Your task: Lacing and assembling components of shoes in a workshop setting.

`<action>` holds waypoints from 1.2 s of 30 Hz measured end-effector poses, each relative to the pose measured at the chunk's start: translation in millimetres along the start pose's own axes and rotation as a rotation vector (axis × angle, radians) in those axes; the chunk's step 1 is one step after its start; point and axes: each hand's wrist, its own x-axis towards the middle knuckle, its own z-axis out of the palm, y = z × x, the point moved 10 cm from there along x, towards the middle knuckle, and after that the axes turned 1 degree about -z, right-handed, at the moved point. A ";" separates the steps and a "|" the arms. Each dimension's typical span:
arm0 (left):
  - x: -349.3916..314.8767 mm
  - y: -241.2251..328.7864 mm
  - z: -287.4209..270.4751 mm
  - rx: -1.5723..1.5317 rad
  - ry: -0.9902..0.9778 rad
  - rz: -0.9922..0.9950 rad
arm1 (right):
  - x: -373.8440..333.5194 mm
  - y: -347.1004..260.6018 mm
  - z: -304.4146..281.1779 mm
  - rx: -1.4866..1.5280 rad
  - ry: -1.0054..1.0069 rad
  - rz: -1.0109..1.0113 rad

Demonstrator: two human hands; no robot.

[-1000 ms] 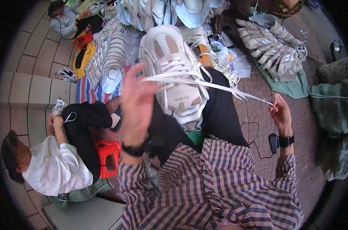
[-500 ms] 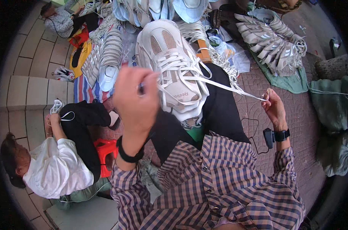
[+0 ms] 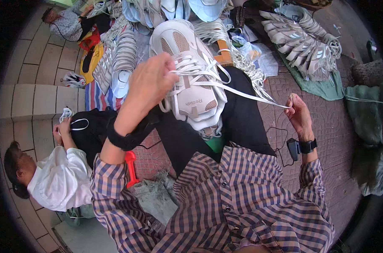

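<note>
A white and beige sneaker (image 3: pixel 195 99) rests across my lap, its toe pointing away from me and its tongue toward me. White laces criss-cross its upper. Out to the right, my right hand (image 3: pixel 300 117) pinches the end of a white shoelace (image 3: pixel 254 97) that stretches from the shoe's right eyelets. My left hand (image 3: pixel 151 82) is over the shoe's left edge, fingers bent and thumb against them, at a lace by the left eyelets. The fingers partly hide what they grip there. A loose lace loop stands up at the shoe's right side.
Rows of similar shoes (image 3: pixel 125 59) lie on a striped sheet at far left. More shoes (image 3: pixel 305 46) are piled on green cloth at right. White laces (image 3: pixel 252 71) hang in a bundle beyond my knee. A co-worker in a white shirt (image 3: pixel 60 179) sits at left.
My left hand has moved from above the shoe's near left side up and away to its left eyelets. The right hand stays out at the right, holding the lace.
</note>
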 end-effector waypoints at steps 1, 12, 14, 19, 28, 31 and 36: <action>-4.4 -8.3 -2.2 -0.021 -0.035 -0.103 | -0.5 0.3 -4.8 -0.001 0.026 -0.008; -36.8 -61.6 9.2 -1.125 0.537 -0.246 | -44.3 -150.3 -172.3 0.340 0.106 -0.364; -41.9 -68.4 22.7 -1.279 0.467 -0.293 | -84.0 -175.5 -185.4 0.176 0.555 -0.493; -56.2 -39.8 23.6 -0.852 0.454 -0.078 | -157.4 -153.3 -326.3 0.121 0.367 -0.383; -64.8 27.4 7.6 0.107 0.468 0.081 | -3.4 -33.6 180.2 -0.964 -0.305 -0.528; -61.8 40.1 8.8 0.258 0.427 0.137 | -9.0 -26.8 252.0 -1.288 -0.415 -0.827; -79.3 25.3 7.2 0.176 0.251 0.140 | -12.7 -31.6 272.7 -1.673 -0.329 -1.106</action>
